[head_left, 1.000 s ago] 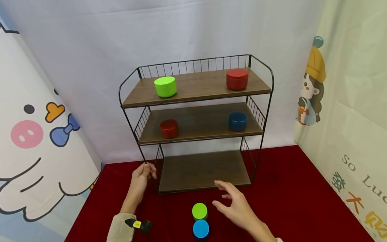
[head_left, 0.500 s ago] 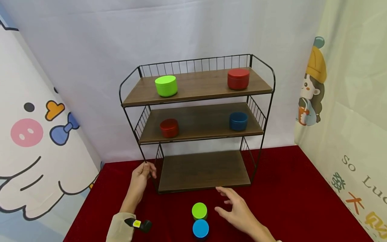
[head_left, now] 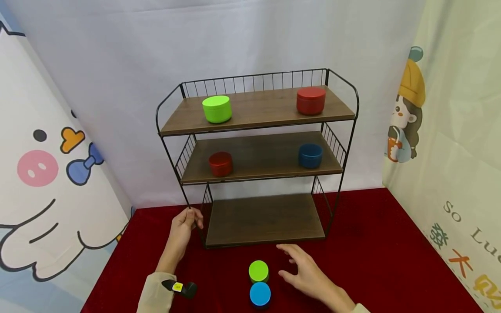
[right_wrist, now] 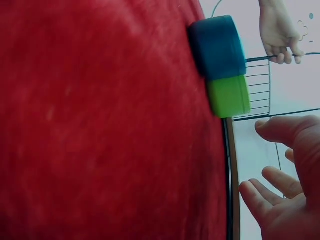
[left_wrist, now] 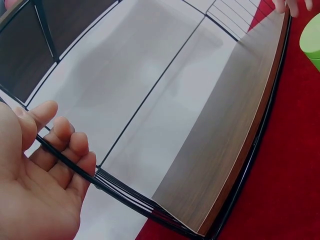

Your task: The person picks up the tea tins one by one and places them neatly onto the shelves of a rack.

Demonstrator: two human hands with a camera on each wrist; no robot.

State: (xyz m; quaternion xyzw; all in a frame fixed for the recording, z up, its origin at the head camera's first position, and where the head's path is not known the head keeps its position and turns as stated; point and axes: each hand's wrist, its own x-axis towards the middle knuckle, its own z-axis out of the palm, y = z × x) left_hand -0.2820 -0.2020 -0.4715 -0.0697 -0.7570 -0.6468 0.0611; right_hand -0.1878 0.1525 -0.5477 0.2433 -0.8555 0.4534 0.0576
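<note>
Fingers (left_wrist: 70,150) of the left hand (head_left: 183,226) are curling round the thin black wire post at the front left corner of the rack (head_left: 256,156); the left wrist view is showing the wire running across the palm, a detail the head view is too small to give. Right hand (head_left: 305,271) is hovering with its fingers apart and relaxed, gripping nothing, just right of the small green tin (head_left: 258,271).

Head view is taking in the whole rack — three wooden shelves in a black wire frame, standing at the back of the red tablecloth (head_left: 391,252). Right wrist view is giving only the two near tins, side on, with the rack's bottom board behind them.

That green tin is sitting near the cloth's front edge, in front of the bottom shelf, touching the small blue tin (head_left: 260,294) behind it. It is a squat round tin with a flat lid, bright lime, standing upright — lid facing up, its axis vertical.

Up on the shelves are sitting a larger green tin (head_left: 216,108), a red tin (head_left: 311,100), a smaller red tin (head_left: 221,163) and a dark blue tin (head_left: 310,155).
</note>
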